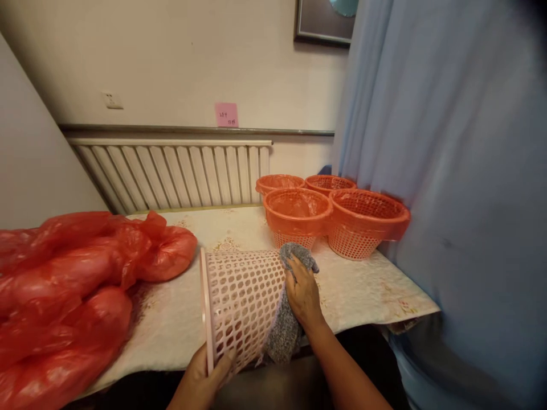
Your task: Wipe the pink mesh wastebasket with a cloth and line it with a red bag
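A pale pink plastic basket (243, 302) with a mesh of round holes lies tipped on its side above the near table edge, its wide rim toward the left. My left hand (209, 364) grips that rim at the lower left, thumb on the outer wall. Against the basket's base on the right, my right hand (304, 293) presses a grey cloth (284, 333), fingers curled over it. Part of the cloth bunches up above the fingers and the rest hangs down below the hand. The base itself is hidden by the cloth.
Several baskets (356, 242) lined with red bags stand at the table's back right. Filled or puffed red plastic bags (81, 267) cover the left side. A patterned cloth covers the table (171, 319). Behind it is a radiator (179, 176); a blue curtain (448, 171) hangs on the right.
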{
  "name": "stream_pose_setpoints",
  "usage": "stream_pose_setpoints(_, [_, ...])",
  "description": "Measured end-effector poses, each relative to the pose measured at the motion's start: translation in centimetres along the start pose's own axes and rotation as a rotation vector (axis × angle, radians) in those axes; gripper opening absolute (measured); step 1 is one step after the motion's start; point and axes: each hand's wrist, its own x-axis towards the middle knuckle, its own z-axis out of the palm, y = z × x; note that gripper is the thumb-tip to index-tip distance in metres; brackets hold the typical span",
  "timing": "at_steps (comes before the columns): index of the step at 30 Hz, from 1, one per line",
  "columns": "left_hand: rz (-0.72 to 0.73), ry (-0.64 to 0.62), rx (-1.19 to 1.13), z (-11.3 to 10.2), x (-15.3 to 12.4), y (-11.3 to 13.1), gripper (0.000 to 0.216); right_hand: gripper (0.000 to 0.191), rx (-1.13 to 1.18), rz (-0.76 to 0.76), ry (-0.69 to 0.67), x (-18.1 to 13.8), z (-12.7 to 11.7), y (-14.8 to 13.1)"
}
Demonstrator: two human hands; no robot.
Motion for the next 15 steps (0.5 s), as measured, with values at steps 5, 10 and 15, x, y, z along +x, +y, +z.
stream_pose_setpoints(5, [0.004,0.065,-0.048,0.4,0.5,1.4,0.056,0.040,-0.037,-0.016,0.001,-0.9,0.1,0.5])
stream_pose_setpoints(10, [-0.025,0.086,0.017,0.4,0.4,1.8,0.057,0.041,-0.061,-0.039,0.034,-1.6,0.4,1.1])
stream_pose_setpoints(15, [-0.021,0.066,0.046,0.0,0.8,1.1,0.055,0.041,-0.061,-0.069,0.034,-1.5,0.7,1.5])
